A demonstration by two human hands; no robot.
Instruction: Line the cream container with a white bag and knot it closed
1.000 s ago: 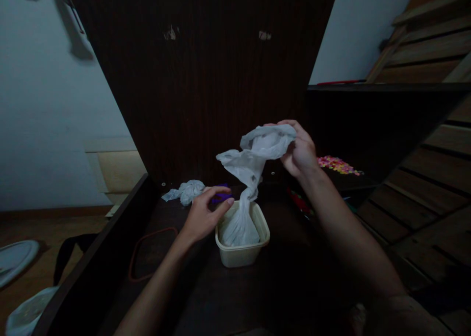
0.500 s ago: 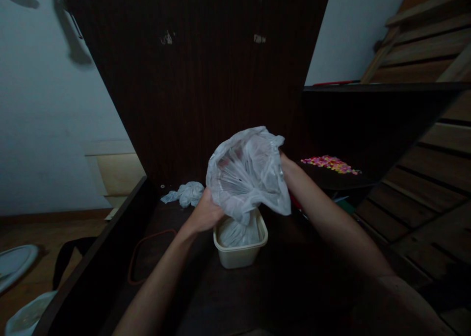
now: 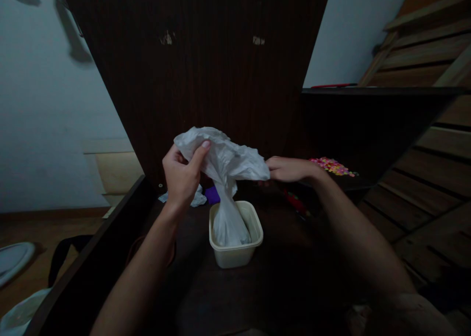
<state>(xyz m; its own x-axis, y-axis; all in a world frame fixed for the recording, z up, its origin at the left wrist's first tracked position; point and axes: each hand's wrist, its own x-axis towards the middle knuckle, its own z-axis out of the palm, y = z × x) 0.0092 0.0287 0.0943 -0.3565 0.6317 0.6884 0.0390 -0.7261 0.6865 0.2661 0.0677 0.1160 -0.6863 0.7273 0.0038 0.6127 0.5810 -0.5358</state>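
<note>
A thin whitish plastic bag (image 3: pixel 230 223) has its lower part inside a cream rectangular tub (image 3: pixel 237 258) on the dark tabletop. Above the tub the bag narrows to a twisted neck, and its mouth part spreads sideways between my hands. My left hand (image 3: pixel 183 171) pinches the left side of the bag, thumb on top. The right end of the bag is gripped by the fingers of my right hand (image 3: pixel 289 169). What the bag contains cannot be made out.
Behind my left hand lie a crumpled pale bag (image 3: pixel 198 197) and a purple item (image 3: pixel 212 195). A reddish ring-like band (image 3: pixel 172 255) is partly under my left forearm. Colourful small pieces (image 3: pixel 333 166) lie at the right, near a red patterned object (image 3: pixel 296 202). A raised board edges the left.
My hands have moved apart, the left one up and leftward. The bag's wide-open mouth is now flattened and stretched sideways, its neck gathered. The purple item has come into view.
</note>
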